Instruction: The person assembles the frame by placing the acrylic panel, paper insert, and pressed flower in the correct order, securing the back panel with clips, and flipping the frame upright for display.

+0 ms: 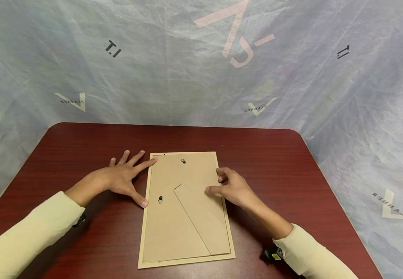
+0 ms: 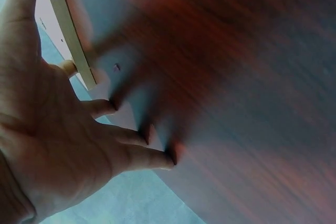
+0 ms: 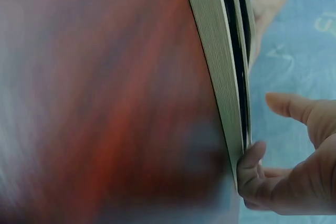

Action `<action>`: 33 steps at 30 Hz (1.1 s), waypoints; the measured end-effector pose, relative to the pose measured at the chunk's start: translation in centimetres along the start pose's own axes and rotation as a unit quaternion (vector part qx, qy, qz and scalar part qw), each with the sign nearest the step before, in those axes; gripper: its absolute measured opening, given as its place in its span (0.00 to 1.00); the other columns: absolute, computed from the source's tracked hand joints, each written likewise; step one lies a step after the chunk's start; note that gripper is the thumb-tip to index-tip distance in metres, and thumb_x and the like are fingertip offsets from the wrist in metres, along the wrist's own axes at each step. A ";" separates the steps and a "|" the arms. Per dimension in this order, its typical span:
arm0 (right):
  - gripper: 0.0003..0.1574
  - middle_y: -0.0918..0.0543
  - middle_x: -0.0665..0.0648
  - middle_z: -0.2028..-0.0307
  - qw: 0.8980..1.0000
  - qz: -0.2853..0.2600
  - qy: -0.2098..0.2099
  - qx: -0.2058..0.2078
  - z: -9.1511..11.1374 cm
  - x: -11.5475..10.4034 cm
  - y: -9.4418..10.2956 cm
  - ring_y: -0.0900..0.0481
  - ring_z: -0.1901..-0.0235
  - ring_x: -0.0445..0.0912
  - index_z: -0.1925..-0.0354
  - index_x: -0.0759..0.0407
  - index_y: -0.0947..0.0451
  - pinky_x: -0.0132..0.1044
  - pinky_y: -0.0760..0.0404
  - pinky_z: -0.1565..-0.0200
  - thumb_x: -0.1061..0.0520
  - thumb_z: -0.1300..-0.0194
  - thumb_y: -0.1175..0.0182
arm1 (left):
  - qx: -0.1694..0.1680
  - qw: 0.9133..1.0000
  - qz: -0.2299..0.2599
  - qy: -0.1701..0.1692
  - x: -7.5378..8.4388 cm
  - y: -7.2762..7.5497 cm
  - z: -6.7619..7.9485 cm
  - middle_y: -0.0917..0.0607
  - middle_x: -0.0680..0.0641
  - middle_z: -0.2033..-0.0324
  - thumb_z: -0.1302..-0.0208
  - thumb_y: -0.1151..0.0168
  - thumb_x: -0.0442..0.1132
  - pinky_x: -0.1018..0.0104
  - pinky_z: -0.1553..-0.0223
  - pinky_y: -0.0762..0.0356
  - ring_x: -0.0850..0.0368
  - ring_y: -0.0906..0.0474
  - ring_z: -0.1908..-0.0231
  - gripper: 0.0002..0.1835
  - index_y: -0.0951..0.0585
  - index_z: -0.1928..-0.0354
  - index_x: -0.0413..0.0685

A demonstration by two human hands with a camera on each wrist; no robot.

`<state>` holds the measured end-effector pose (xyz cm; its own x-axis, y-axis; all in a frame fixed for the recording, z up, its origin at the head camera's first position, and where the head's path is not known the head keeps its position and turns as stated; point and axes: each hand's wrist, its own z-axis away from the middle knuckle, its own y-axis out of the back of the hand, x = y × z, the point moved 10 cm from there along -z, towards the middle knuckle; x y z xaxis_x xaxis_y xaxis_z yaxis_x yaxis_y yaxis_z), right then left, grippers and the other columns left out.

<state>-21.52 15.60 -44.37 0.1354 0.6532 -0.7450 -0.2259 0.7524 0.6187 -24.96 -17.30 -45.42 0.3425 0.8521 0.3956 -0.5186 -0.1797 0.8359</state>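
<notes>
A picture frame lies face down on the table, its beige backing board facing up. The board carries two small metal hangers and an angled stand flap. My left hand is spread at the frame's left side, with the thumb and index fingertip on its edge. The other left fingers reach over the tabletop. My right hand is at the right edge, bent fingertips touching the side. In the right wrist view, the right thumb stands apart from the board. A dark gap shows between frame and board there.
The dark red wooden table has rounded far corners. Grey-blue printed sheeting hangs behind it and along both sides. A small dark device sits at the right wrist, and another dark piece at the left cuff.
</notes>
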 end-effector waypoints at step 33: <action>0.96 0.54 0.61 0.06 0.906 0.300 0.243 -0.171 1.7 0.1 0.0 0.59 0.07 0.66 0.07 0.54 0.53 0.72 0.52 0.11 0.18 0.55 0.14 | 0.065 0.996 0.015 -0.057 1.9 -1.9 3.7 0.51 0.40 0.07 0.65 0.16 0.85 0.08 0.21 0.64 0.19 0.62 0.11 0.88 0.51 0.06 0.57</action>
<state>-19.89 15.82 -44.09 -0.5329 0.7599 -0.3723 -0.4149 0.1488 0.8976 -20.39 -17.20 -44.84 0.4194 0.7849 0.4561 -0.4274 -0.2726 0.8620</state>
